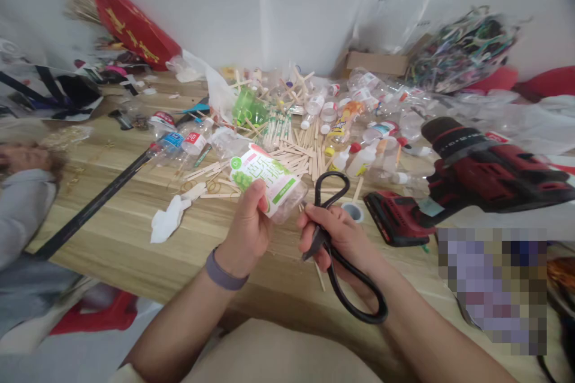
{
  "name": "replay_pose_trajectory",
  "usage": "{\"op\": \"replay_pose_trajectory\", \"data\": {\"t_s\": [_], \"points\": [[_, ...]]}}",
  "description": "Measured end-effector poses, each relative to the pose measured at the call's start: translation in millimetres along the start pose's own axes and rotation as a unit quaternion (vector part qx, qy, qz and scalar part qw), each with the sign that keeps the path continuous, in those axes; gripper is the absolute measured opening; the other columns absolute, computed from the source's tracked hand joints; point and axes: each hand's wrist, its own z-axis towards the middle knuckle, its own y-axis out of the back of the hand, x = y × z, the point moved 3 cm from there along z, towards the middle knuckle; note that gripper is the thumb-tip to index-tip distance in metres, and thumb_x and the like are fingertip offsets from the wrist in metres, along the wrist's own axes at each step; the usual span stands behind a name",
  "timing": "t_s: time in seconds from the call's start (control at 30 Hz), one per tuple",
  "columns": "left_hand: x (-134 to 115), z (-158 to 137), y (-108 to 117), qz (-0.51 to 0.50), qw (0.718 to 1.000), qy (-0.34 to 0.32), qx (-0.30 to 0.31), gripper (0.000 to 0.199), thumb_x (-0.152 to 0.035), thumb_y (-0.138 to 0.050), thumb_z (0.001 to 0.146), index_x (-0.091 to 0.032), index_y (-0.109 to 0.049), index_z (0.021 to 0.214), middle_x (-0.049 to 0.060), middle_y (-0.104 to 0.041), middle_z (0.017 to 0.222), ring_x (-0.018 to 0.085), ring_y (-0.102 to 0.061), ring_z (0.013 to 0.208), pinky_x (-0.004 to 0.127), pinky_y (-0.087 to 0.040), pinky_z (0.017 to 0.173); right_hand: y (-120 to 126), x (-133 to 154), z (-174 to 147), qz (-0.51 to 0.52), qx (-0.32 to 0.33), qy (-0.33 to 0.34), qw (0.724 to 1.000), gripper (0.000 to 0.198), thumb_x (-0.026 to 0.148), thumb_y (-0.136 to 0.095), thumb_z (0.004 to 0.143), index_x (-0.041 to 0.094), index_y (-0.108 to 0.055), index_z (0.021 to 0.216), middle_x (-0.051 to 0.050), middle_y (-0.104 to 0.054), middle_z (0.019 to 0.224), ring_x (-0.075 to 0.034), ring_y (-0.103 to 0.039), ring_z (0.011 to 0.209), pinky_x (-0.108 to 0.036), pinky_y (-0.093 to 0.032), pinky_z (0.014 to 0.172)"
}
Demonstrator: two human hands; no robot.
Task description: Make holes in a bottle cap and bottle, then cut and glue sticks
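Note:
My left hand is closed around a clear plastic bottle with a green and white label, its base pointing toward my right hand. In my right hand is a pair of scissors with black loop handles, the short blades pointing down and left. Fingertips of the right hand pinch a thin stick-like piece close to the bottle's base; I cannot make out what it is. Behind the bottle lie many loose wooden craft sticks. A crumpled white tissue rests left of my left hand.
At right stands a red and black cordless drill. Several plastic bottles, glue bottles and a green cut bottle crowd the table's middle. A long black bar lies at left, near another person's sleeve.

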Motion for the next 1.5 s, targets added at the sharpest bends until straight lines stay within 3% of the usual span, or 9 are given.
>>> {"op": "replay_pose_trajectory", "data": {"t_s": [0.2, 0.37, 0.57, 0.7, 0.83, 0.97, 1.23, 1.37, 1.5], "points": [[-0.9, 1.5, -2.1, -0.014, 1.0, -0.01, 0.013, 0.038, -0.051, -0.083, 0.06, -0.021, -0.068, 0.079, 0.002, -0.074, 0.085, 0.022, -0.068, 0.081, 0.03, -0.052, 0.072, -4.2, 7.1, 0.5, -0.117, -0.021, 0.037, 0.992, 0.044, 0.056, -0.041, 0.086, 0.018, -0.06, 0.074, 0.0, -0.062, 0.052, -0.007, -0.037, 0.027, -0.02, -0.029, 0.03], [-1.9, -3.7, -4.6, -0.058, 0.998, 0.026, -0.028, 0.032, -0.036, -0.079, 0.07, -0.019, -0.054, 0.061, -0.004, -0.063, 0.067, 0.013, -0.063, 0.068, 0.025, -0.052, 0.072, 4.3, 21.5, 1.3, -0.529, -0.092, 0.204, 0.818, 0.032, 0.031, -0.041, 0.088, 0.014, -0.064, 0.073, -0.01, -0.066, 0.062, -0.014, -0.055, 0.048, -0.025, -0.03, 0.045], [-4.7, -7.4, -8.2, -0.034, 0.992, 0.083, -0.092, 0.042, -0.03, -0.077, 0.074, -0.018, -0.041, 0.054, -0.008, -0.046, 0.054, 0.007, -0.048, 0.054, 0.022, -0.051, 0.068, 11.7, 32.5, 3.3, -0.622, -0.067, 0.215, 0.749, 0.027, 0.011, -0.045, 0.079, 0.007, -0.07, 0.088, -0.016, -0.067, 0.071, -0.02, -0.055, 0.061, -0.03, -0.024, 0.051], [2.1, -2.8, -3.6, -0.049, 0.99, 0.104, -0.079, 0.036, -0.026, -0.072, 0.08, -0.018, -0.046, 0.057, -0.007, -0.048, 0.056, 0.006, -0.049, 0.053, 0.019, -0.05, 0.064, 17.3, 32.0, 8.6, -0.575, -0.049, 0.193, 0.794, 0.022, 0.01, -0.046, 0.08, 0.009, -0.068, 0.083, -0.014, -0.067, 0.069, -0.019, -0.056, 0.059, -0.029, -0.03, 0.053], [6.9, 4.8, 3.6, -0.097, 0.99, 0.087, -0.053, 0.016, -0.03, -0.071, 0.082, -0.019, -0.062, 0.075, -0.004, -0.066, 0.074, 0.011, -0.064, 0.071, 0.023, -0.054, 0.075, 15.3, 20.7, 13.0, -0.413, -0.025, 0.133, 0.901, 0.035, 0.037, -0.044, 0.091, 0.016, -0.059, 0.067, -0.006, -0.064, 0.057, -0.013, -0.054, 0.043, -0.024, -0.036, 0.044], [1.1, 8.2, 4.0, -0.073, 0.996, 0.041, 0.031, 0.036, -0.046, -0.083, 0.066, -0.023, -0.07, 0.092, 0.001, -0.074, 0.091, 0.021, -0.069, 0.084, 0.03, -0.055, 0.073, -4.3, 1.7, 11.9, -0.197, 0.004, 0.077, 0.977, 0.054, 0.061, -0.025, 0.092, 0.019, -0.056, 0.078, -0.001, -0.062, 0.055, -0.008, -0.036, 0.027, -0.021, -0.028, 0.029], [-7.7, 7.8, 3.3, -0.048, 0.982, 0.102, 0.154, 0.074, -0.054, -0.085, 0.05, -0.02, -0.065, 0.113, 0.008, -0.074, 0.096, 0.032, -0.067, 0.095, 0.04, -0.055, 0.078, -15.3, 18.6, -1.5, -0.102, 0.024, 0.095, 0.99, 0.052, 0.063, -0.05, 0.086, 0.015, -0.064, 0.071, -0.003, -0.066, 0.055, -0.008, -0.049, 0.032, -0.017, -0.03, 0.029], [-11.7, 9.1, 4.5, -0.051, 0.983, 0.095, 0.149, 0.071, -0.035, -0.082, 0.057, -0.02, -0.06, 0.123, 0.007, -0.074, 0.103, 0.031, -0.067, 0.103, 0.041, -0.053, 0.089, 0.6, 41.9, -9.2, -0.415, -0.053, 0.261, 0.87, 0.041, 0.042, -0.048, 0.094, 0.015, -0.068, 0.07, -0.005, -0.069, 0.062, -0.01, -0.058, 0.041, -0.02, -0.039, 0.039], [-10.0, 5.8, 0.8, -0.055, 0.98, 0.127, 0.142, 0.06, -0.035, -0.079, 0.063, -0.017, -0.062, 0.117, 0.009, -0.075, 0.101, 0.033, -0.067, 0.105, 0.046, -0.05, 0.097, -4.6, 48.1, -17.8, -0.682, -0.09, 0.468, 0.554, 0.027, 0.013, -0.044, 0.09, 0.009, -0.069, 0.096, -0.003, -0.066, 0.06, -0.014, -0.057, 0.048, -0.026, -0.034, 0.044]]}}
